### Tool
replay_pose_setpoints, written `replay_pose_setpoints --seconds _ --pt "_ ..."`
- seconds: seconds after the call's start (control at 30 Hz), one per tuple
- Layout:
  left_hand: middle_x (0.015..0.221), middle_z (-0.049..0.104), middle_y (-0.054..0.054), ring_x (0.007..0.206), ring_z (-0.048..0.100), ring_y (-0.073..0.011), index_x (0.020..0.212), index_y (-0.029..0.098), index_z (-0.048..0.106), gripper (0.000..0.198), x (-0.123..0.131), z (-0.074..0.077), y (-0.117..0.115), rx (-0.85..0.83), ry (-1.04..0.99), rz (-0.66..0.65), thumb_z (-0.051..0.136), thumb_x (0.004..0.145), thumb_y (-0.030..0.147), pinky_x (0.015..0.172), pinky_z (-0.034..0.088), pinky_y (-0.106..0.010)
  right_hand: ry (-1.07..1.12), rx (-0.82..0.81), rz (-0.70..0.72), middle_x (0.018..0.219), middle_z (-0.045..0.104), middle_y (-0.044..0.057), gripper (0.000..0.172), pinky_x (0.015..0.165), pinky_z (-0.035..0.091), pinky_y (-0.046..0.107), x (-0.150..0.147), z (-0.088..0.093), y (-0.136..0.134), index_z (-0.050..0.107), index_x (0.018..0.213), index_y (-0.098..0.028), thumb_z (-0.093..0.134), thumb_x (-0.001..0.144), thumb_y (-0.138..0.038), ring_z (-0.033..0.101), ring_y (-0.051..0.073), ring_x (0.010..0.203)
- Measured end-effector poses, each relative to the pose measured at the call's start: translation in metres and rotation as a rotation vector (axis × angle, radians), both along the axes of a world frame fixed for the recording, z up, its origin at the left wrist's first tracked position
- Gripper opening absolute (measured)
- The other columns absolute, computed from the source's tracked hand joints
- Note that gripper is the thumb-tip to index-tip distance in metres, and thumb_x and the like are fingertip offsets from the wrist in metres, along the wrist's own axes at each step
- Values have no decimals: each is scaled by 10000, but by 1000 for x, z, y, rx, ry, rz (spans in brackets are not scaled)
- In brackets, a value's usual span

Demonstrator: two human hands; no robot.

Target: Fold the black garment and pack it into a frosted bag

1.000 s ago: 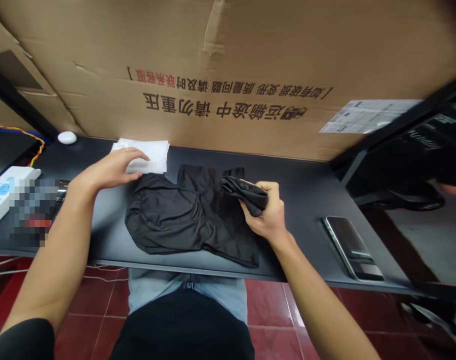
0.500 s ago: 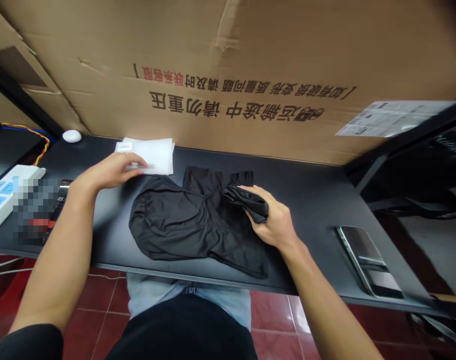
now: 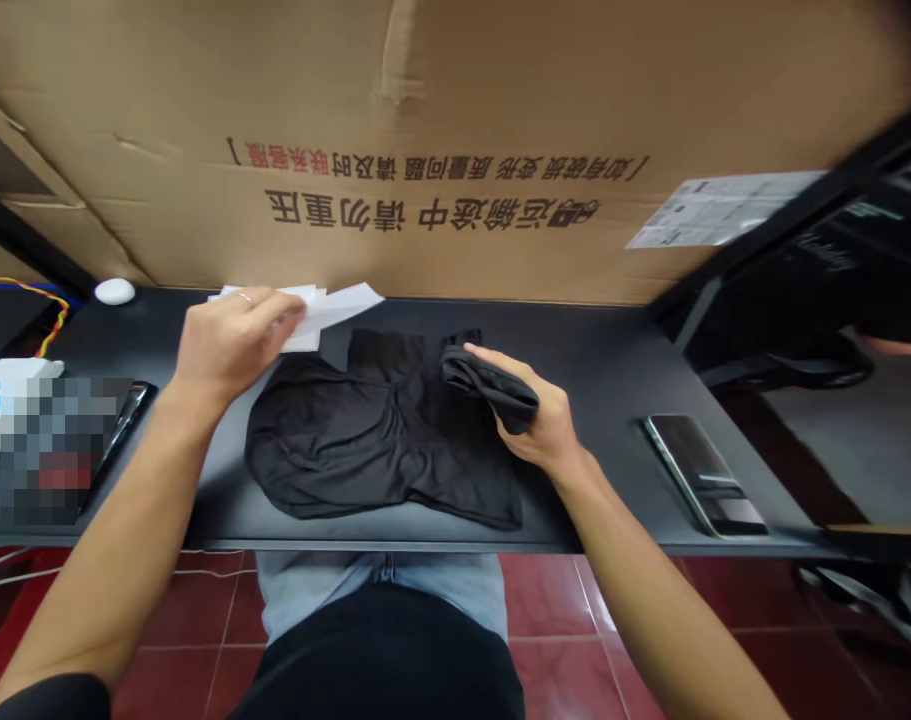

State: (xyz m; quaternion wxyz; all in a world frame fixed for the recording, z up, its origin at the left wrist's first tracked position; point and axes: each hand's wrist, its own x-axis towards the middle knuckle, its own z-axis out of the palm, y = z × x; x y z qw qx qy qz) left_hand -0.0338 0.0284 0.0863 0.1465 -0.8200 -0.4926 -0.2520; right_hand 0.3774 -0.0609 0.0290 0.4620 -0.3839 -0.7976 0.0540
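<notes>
Beyond the left hand (image 3: 234, 345) and right hand (image 3: 534, 410), a cardboard carton (image 3: 425, 90) bears upside-down black Chinese print: 运输途中 请勿重压, "do not press during transport". A smaller line above ends in red 联系客服. A white label (image 3: 725, 210), farther right, is too small to read.

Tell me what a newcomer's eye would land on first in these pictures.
A big cardboard box fills the top of the view, with upside-down Chinese print across it. Below it, a black garment lies spread on a black desk. The right hand grips a bunched black cloth above the garment, and the left hand holds white sheets at its far edge.
</notes>
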Motion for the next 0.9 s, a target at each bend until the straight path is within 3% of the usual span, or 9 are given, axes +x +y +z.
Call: replay_pose_setpoints --seconds 0.1,0.2,0.3,0.4,0.5,0.57,0.7,0.8,0.9 --pt "1192 835 -76 1083 775 -261 1161 253 813 233 40 6 -21 48 -12 -208 608 1135 359 881 553 -378 45 109 173 1652 662 98 587 1219 630 570 -7 18 -11 560 1683 -329 662 1111 -249 702 329 1466" --pt "1142 821 -73 976 761 -218 1100 231 806 261 73 10 -46 7 -22 -388 553 1150 270 820 563 -340 -55 242 370 1667 637 164 613 1152 680 560 -27 40 -25 495 1715 -264 652 1125 -206 659 332 1516" --pt "1133 804 -63 924 752 -188 1108 222 791 283 91 12 -65 -125 -68 -518 515 1164 252 784 570 -308 -277 439 417 1511 752 184 492 1152 683 493 -49 53 -31 637 1542 -198 750 1065 -155 693 295 1476" --pt "1102 789 -51 888 748 -174 1134 218 777 197 94 14 -70 -223 -141 -560 591 1151 281 795 576 -296 -448 575 389 1394 813 149 371 1144 680 466 -56 53 -26 708 1417 -208 783 1054 -191 750 262 1389" --pt "1096 781 -53 915 744 -181 1153 213 767 142 89 16 -65 -252 -189 -567 633 1121 249 825 579 -297 -584 570 337 1437 784 193 414 1108 678 497 -49 47 -15 677 1499 -184 713 1087 -168 725 299 1418" --pt "1130 779 -58 917 746 -177 1194 214 762 159 87 16 -59 -278 -201 -582 629 1107 220 842 589 -299 -688 481 276 1518 729 236 459 1109 651 569 -45 43 -9 642 1561 -180 647 1105 -133 668 352 1483" --pt "1167 778 -71 974 769 -198 1223 203 757 245 93 12 -50 -293 -184 -566 595 1057 124 907 617 -329 -808 249 18 1636 624 278 523 1185 510 761 -49 38 -6 582 1643 -193 535 1129 -110 553 448 1572" --pt "1106 773 -82 957 763 -222 1172 175 755 238 101 6 -48 -230 -179 -439 593 1019 94 890 621 -357 -837 136 -158 1655 598 288 559 1203 498 725 -60 41 -6 540 1687 -179 491 1134 -114 528 463 1579" --pt "1094 775 -85 945 754 -229 1155 169 750 216 108 3 -51 -132 -194 -371 589 1026 105 891 620 -373 -829 36 -289 1673 576 287 575 1197 529 619 -70 46 -5 524 1702 -167 447 1135 -113 589 433 1512"
